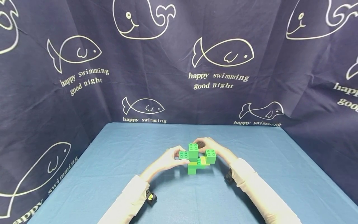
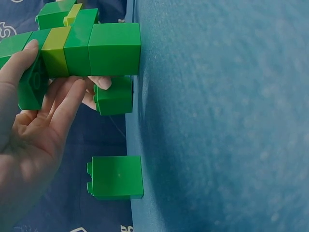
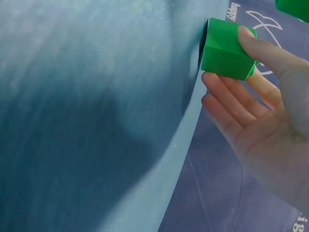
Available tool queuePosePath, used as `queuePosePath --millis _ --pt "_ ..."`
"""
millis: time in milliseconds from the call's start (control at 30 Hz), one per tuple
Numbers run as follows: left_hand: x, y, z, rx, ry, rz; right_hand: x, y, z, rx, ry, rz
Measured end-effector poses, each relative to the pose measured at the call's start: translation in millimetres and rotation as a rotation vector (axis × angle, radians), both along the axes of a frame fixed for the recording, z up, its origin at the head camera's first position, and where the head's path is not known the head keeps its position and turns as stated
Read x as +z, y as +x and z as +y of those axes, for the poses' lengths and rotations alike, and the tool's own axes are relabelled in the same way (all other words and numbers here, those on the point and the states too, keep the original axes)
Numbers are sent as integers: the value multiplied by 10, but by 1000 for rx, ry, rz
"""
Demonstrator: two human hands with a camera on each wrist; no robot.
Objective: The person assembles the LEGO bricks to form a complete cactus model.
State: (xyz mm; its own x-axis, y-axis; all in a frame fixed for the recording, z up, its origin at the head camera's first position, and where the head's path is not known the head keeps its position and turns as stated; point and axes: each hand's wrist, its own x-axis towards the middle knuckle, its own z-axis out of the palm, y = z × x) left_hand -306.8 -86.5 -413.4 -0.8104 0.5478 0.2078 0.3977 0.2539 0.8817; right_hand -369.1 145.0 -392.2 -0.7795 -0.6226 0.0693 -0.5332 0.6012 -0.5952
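An upright build of green and yellow-green toy building blocks [image 1: 193, 153] stands at the middle of the table, with blocks jutting out to both sides. My left hand [image 1: 169, 160] grips its left side block, thumb on the near face and fingers behind. Behind the build, my right hand [image 1: 210, 145] pinches a loose green block [image 3: 227, 48] between thumb and fingers, low by the tabletop. That block is hidden by the build in the head view. The left wrist view shows another green block [image 2: 117, 177] standing alone on the table, beyond the left hand.
A blue cloth covers the table [image 1: 179, 199]. Dark blue curtains [image 1: 179, 62] with fish and whale drawings hang at the back and sides. Black wrist cameras sit under both sleeves, the left one [image 1: 151, 198] near the tabletop.
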Motion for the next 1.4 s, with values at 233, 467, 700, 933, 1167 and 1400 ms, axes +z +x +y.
queuePosePath --millis 233,467,700,933,1167,1400 --pt "-3 -1 -2 -5 5 2 33 11 74 -36 -19 -26" --pt "-6 -6 1 -8 1 -11 92 46 136 -40 -40 21" --pt "12 8 5 -7 28 -1 152 108 138 -63 -95 94" --pt "28 33 12 11 -1 8 215 144 162 -81 -86 115" --pt "235 174 17 7 -6 12 316 185 179 -99 -79 145" --pt "275 220 23 4 12 5 369 248 192 -80 -90 139"
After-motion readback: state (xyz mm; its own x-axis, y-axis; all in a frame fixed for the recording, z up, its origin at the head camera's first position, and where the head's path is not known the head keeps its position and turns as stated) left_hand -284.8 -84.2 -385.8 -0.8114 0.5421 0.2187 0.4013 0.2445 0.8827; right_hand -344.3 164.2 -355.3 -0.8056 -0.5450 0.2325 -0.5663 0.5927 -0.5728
